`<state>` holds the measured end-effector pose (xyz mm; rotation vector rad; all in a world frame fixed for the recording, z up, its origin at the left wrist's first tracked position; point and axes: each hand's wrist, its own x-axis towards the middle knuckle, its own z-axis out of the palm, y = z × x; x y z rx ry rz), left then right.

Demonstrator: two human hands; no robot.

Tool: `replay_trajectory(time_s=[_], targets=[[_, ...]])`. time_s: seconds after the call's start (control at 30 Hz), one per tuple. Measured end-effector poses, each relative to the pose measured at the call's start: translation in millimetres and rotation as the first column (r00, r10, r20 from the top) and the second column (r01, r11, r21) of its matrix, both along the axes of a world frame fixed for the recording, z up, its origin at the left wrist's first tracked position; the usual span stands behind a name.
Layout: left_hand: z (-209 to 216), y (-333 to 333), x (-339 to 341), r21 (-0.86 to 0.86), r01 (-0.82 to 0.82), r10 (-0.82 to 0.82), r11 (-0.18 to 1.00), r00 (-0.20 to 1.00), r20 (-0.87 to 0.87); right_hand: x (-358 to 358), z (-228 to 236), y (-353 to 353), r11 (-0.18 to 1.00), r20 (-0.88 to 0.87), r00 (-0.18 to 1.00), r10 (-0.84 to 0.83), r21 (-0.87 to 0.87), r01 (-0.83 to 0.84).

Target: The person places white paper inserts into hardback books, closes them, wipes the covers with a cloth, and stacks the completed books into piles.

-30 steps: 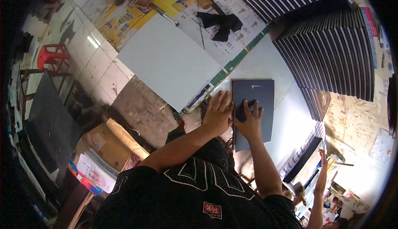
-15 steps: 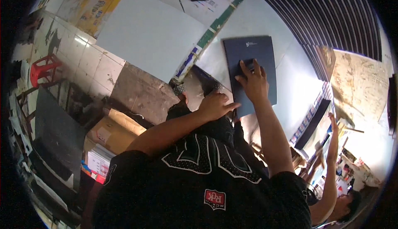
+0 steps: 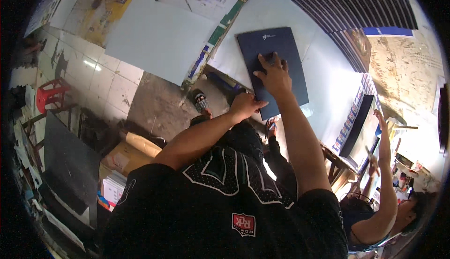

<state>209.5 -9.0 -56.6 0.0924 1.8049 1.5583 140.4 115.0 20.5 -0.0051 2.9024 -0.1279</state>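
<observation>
A dark navy folder (image 3: 281,43) with a small pale emblem lies on the white tabletop, its near end reaching the table's edge. My right hand (image 3: 275,78) rests on the folder with the fingers spread; a small dark patch shows between them, too unclear to name. At the folder's near left edge is my left hand (image 3: 246,106), closed, its thumb on the cover and its other fingers curled, partly hidden, at the edge.
A large pale sheet (image 3: 154,43) covers the table to the left. Dark striped stacks (image 3: 351,6) stand at the far right. A red stool (image 3: 51,95) is at far left, cardboard boxes (image 3: 122,158) beside me. Another person's arm (image 3: 385,165) is raised at lower right.
My left hand has closed in on the folder's near edge. My right hand stays on the cover. In the picture, the folder and table have shifted left and up.
</observation>
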Motion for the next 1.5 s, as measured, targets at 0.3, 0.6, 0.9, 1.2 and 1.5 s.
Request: replay_trajectory(time_s=[0.3, 0.6, 0.9, 1.2, 1.5], targets=[[6.7, 2.8, 1.4, -0.059, -0.03, 0.023, 0.998, 0.992, -0.12, 2.4, 11.2, 19.2, 0.996, 0.075, 0.996, 0.042, -0.081, -0.035], [-5.0, 6.2, -4.4, -0.21, -0.005, -0.036, 0.978, 0.98, -0.194, 7.4, 15.6, -4.2, 0.99, 0.1, 0.991, -0.088, -0.102, 0.098], [57.7, -35.3, -47.0, -0.06, -0.064, 0.072, 0.996, 0.988, 0.14, -0.9, 31.6, 36.3, 0.92, 0.015, 1.0, -0.024, -0.39, 0.028], [127.7, 55.0, -179.2, 0.147, -0.272, 0.235, 0.951, 0.324, -0.917, -7.0, 171.3, 149.9, 0.89, -0.051, 0.976, -0.213, -0.421, 0.172], [160.2, 142.7, -256.8, 0.069, 0.081, -0.019, 0.994, 0.774, -0.633, 115.2, 99.4, 167.5, 0.645, -0.468, 0.451, -0.76, -0.63, 0.433]])
